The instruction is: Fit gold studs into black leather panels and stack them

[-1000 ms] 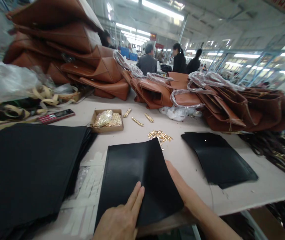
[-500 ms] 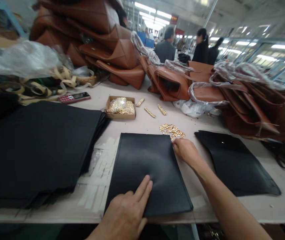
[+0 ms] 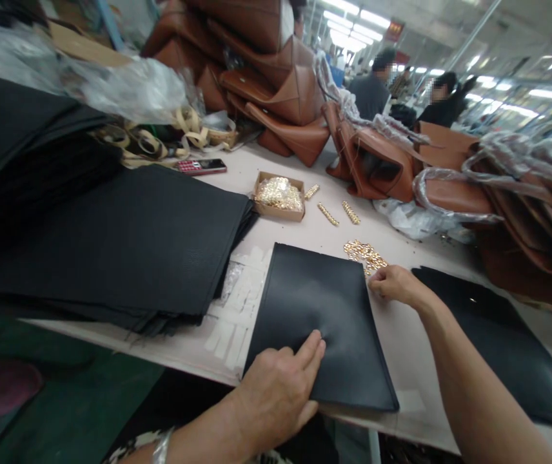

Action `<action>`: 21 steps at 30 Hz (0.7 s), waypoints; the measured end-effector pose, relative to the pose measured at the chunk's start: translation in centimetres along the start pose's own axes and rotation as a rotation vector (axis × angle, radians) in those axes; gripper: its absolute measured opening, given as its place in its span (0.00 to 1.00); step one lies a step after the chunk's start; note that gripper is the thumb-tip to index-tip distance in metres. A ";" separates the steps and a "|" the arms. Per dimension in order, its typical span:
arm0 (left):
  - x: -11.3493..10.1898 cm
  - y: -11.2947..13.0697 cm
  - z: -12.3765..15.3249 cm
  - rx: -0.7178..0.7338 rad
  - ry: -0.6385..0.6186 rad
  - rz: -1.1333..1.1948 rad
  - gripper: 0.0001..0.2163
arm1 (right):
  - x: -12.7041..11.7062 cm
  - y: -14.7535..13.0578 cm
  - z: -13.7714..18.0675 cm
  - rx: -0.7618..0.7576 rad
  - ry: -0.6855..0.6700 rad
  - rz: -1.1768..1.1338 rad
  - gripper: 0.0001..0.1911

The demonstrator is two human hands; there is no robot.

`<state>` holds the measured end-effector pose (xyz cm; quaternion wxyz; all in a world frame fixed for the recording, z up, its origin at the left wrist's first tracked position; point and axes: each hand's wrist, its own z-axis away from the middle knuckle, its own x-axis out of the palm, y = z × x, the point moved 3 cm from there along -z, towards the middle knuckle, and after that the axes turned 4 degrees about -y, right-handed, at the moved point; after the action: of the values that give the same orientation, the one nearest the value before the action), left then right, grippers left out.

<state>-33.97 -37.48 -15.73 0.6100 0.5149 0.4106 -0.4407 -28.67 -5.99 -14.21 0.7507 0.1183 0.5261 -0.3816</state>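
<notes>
One black panel (image 3: 324,299), on the counter (image 3: 411,348): your left grip (image 3: 276,383), unclenched, presses two fingers (image 3: 307,351) there. Your right grip (image 3: 396,285): curled beside gold pieces (image 3: 371,256); whether grasping any, cannot tell.

A smooth black leather panel (image 3: 315,293) lay flat on the pale tabletop (image 3: 404,348), close to its near edge. It was roughly rectangular, its sides straight, with a narrow raised border down the right side. The surface had a soft sheen, with pale patches of light and a shallow dimple near the middle. Just beyond its far right corner lay a loose scatter of gold-coloured metal studs (image 3: 364,253), small, shiny and heaped unevenly. Whether the nearest studs touched the panel could not be told.
</notes>
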 end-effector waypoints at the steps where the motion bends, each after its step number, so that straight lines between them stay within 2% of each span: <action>1: 0.1 0.0 0.1 0.005 0.013 -0.007 0.34 | -0.1 -0.3 0.0 0.009 0.004 0.000 0.07; 6: 0.4 0.0 0.5 0.034 0.096 -0.034 0.36 | -0.1 -1.4 0.4 0.049 0.080 -0.022 0.07; 10: 0.4 0.0 0.5 0.027 0.134 -0.025 0.35 | 0.3 -0.6 1.0 0.095 0.122 -0.099 0.10; 13: 0.3 -0.1 0.4 0.029 0.139 -0.009 0.34 | 0.7 -0.4 2.3 0.120 0.151 -0.172 0.11; 15: 0.3 -0.2 0.4 0.033 0.136 -0.001 0.34 | 1.5 -1.5 3.9 0.090 0.152 -0.240 0.14; 18: 0.3 -0.2 0.5 0.040 0.148 -0.001 0.34 | 3.8 -4.6 7.1 -0.052 0.045 -0.486 0.17; 21: 0.4 -0.3 0.6 0.041 0.173 -0.005 0.34 | 6.4 -7.8 9.7 -0.176 -0.112 -0.658 0.14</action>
<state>-34.11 -38.12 -16.12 0.5606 0.5623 0.4540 -0.4042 -26.31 -19.79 -13.99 0.6225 -0.1441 0.5249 -0.5624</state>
